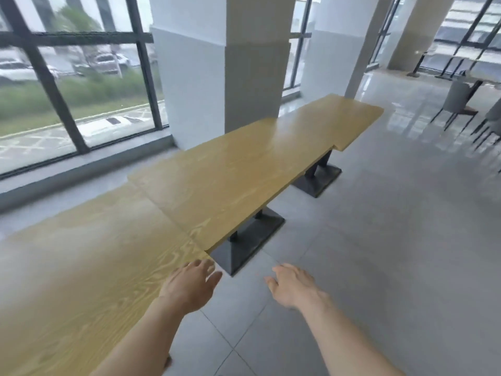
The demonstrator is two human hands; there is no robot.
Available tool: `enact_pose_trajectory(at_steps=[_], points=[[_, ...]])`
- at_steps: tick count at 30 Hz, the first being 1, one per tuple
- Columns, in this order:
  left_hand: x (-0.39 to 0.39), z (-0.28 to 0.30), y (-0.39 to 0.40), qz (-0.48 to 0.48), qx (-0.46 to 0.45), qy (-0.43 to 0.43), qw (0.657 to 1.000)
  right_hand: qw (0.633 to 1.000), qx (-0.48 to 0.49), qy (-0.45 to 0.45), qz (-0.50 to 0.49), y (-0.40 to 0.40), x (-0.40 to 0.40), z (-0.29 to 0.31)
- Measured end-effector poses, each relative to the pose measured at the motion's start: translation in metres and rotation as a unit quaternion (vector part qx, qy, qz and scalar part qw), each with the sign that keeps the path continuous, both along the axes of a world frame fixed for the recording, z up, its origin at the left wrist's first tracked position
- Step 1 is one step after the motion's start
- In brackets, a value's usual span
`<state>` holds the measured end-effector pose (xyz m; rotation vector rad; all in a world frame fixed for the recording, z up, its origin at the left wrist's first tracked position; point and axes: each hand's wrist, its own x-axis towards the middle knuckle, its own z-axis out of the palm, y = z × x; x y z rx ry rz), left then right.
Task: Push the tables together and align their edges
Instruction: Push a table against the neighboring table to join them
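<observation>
Three light wood-grain tables stand end to end in a row running from lower left to upper right. The near table (89,267) fills the lower left. The middle table (222,175) touches it but sits shifted to the right, so their long edges form a step near the corner. The far table (339,118) meets the middle one with a similar offset. My left hand (189,286) hovers open at the near table's right corner, fingers spread. My right hand (292,286) is open over the floor, holding nothing.
A wide white pillar (217,63) stands just behind the middle table. Dark pedestal bases (244,240) carry the tables. Windows (67,77) run along the left. Grey chairs (461,99) stand at the far right across a glossy tiled floor (393,240).
</observation>
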<state>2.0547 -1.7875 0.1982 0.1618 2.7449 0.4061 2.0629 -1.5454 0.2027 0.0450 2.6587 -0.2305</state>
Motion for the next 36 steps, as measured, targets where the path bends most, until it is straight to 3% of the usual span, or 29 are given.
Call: enact_pose_trajectory(at_steps=[8, 17, 28, 36], points=[[-0.069, -0.048, -0.106, 0.206, 0.02, -0.016, 0.978, 0.983, -0.008, -0.024, 0.181, -0.123, -0.144, -0.041], [-0.079, -0.127, -0.147, 0.334, -0.006, -0.008, 0.942, 0.949, -0.049, -0.038, 0.309, -0.206, -0.201, -0.117], [-0.055, -0.24, -0.124, 0.377, -0.055, 0.126, 0.916, 0.898, -0.121, 0.185, 0.381, -0.22, -0.185, -0.249], [-0.054, -0.256, -0.12, 0.396, -0.055, 0.15, 0.904, 0.889, -0.161, 0.237, 0.358, -0.218, -0.184, -0.264]])
